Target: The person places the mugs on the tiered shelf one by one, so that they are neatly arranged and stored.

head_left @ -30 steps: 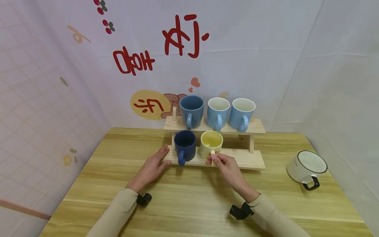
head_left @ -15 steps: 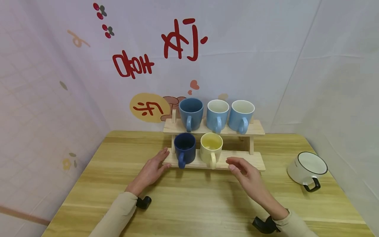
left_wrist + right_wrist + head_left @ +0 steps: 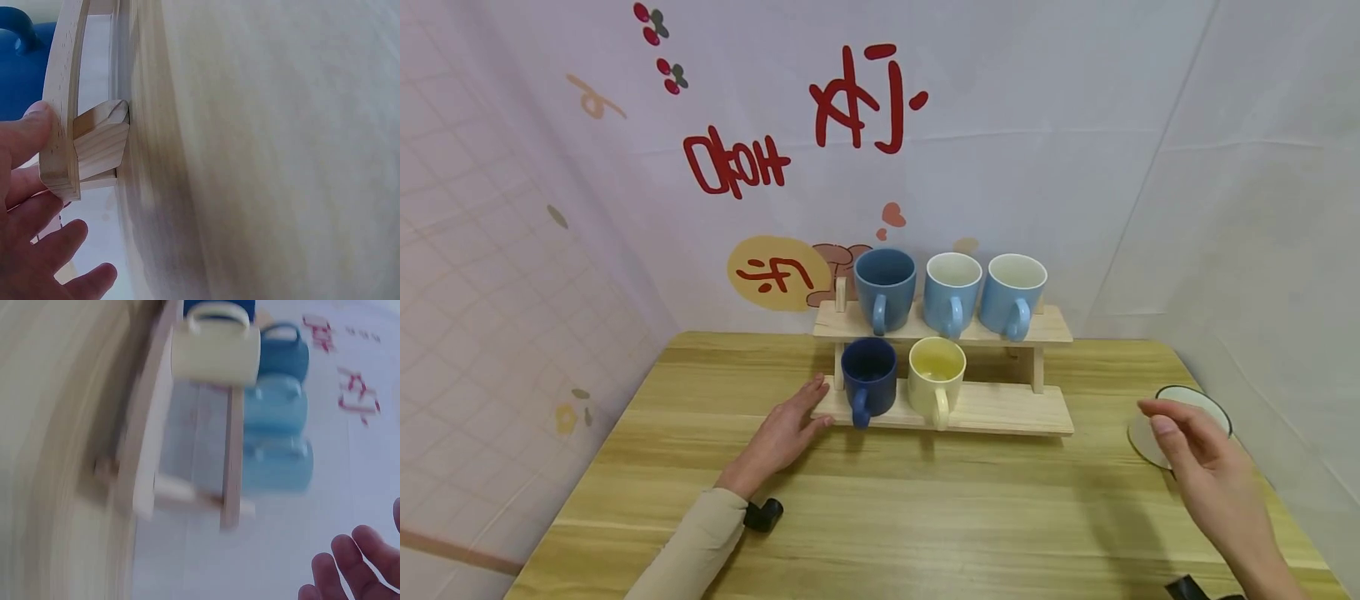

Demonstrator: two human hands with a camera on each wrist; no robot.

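Observation:
In the head view, a two-tier wooden rack (image 3: 1007,408) stands at the back of the table. My left hand (image 3: 780,439) holds the left end of its lower board, the thumb near the front corner and the fingers at the end; the left wrist view shows the other fingertips spread past the board. Beside that hand sits a dark blue mug (image 3: 870,379), then a pale yellow mug (image 3: 935,375). My right hand (image 3: 1213,475) hangs at the right with loosely bent fingers and nothing in them. It partly covers a white enamel mug (image 3: 1146,437) with a dark rim, whose handle is hidden.
On the upper board stand a grey-blue mug (image 3: 883,292) and two light blue mugs, one in the middle (image 3: 951,293) and one at the right (image 3: 1011,296). The wooden table (image 3: 925,508) ends against white printed cloth walls (image 3: 1037,142).
My right hand has let go of the yellow mug's handle and moved right to the white enamel mug. The yellow mug stays on the lower board. My left hand has not moved.

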